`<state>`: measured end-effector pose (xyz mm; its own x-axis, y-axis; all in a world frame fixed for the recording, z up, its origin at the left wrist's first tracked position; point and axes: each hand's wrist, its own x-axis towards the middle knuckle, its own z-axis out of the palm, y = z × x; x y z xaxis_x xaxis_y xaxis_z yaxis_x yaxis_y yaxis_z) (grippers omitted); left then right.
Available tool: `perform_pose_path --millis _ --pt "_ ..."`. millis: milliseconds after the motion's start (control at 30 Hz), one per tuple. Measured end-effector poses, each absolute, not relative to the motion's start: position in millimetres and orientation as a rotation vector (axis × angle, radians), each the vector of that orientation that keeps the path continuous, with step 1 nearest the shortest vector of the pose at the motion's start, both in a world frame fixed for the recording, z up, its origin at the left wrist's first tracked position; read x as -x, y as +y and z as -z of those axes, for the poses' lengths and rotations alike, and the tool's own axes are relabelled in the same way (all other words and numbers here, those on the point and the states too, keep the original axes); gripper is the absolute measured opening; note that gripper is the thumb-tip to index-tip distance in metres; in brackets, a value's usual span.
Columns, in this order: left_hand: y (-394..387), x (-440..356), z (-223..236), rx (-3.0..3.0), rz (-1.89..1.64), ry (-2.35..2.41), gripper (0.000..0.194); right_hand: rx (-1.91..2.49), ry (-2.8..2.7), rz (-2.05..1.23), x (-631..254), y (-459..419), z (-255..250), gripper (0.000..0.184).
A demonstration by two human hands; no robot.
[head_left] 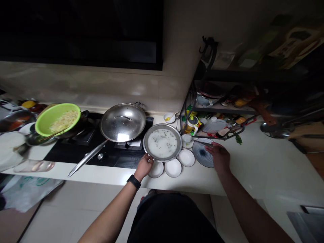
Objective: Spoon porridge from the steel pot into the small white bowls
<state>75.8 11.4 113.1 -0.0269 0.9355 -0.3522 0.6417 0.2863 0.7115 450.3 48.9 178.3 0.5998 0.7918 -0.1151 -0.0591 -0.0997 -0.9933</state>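
My left hand (pixel 144 167) grips the near rim of a round steel pan (pixel 178 143), which holds a white, milky liquid (pixel 162 143) flecked with dark green bits. Just below that hand sit several white bowls, the nearest (pixel 155 169) almost touching it. My right hand (pixel 219 157) rests at the edge of a blue-and-white ringed plate (pixel 201 155). Its fingertips touch a thin dark utensil (pixel 202 142) lying across the plate, but I cannot tell whether they hold it.
To the left, a black hob (pixel 101 158) carries a lidded steel wok (pixel 123 122) and a green colander (pixel 57 119) of pale shreds. A small bowl (pixel 169 117) and a yellow oil bottle (pixel 191 125) stand behind the pan. A cluttered metal rack (pixel 222 108) stands at the back.
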Motion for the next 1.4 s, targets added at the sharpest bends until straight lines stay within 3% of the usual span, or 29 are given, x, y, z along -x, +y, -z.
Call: perform_pose_path --millis 200,367,500,800,1000,1167,1400 --pt "10.5 -74.8 -113.3 -1.450 -0.467 1.730 0.018 1.750 -1.082 -0.640 -453.9 41.9 -164.0 0.033" --pt "9.3 -74.5 -112.2 -1.453 -0.460 1.737 0.019 1.607 -1.682 -0.538 -451.6 30.9 -169.1 0.027" --pt "9.1 -74.3 -110.0 -1.441 -0.456 1.745 0.019 1.501 -1.820 -0.572 -434.0 26.8 -175.9 0.027" --pt "10.3 -75.1 -114.1 -1.389 -0.459 1.744 0.019 1.485 -1.621 -0.790 -379.9 33.9 -155.2 0.035" --pt "10.8 -74.2 -112.8 -1.380 -0.482 1.734 0.017 1.558 -0.960 -1.136 -372.3 28.1 -132.4 0.054" --pt "10.0 -73.9 -108.8 -1.404 -0.473 1.745 0.018 1.469 -0.603 -1.255 -380.2 22.5 -131.4 0.049" --pt "10.3 -73.3 -106.2 -1.427 -0.475 1.741 0.018 1.385 -0.523 -1.242 -394.9 22.3 -139.5 0.040"
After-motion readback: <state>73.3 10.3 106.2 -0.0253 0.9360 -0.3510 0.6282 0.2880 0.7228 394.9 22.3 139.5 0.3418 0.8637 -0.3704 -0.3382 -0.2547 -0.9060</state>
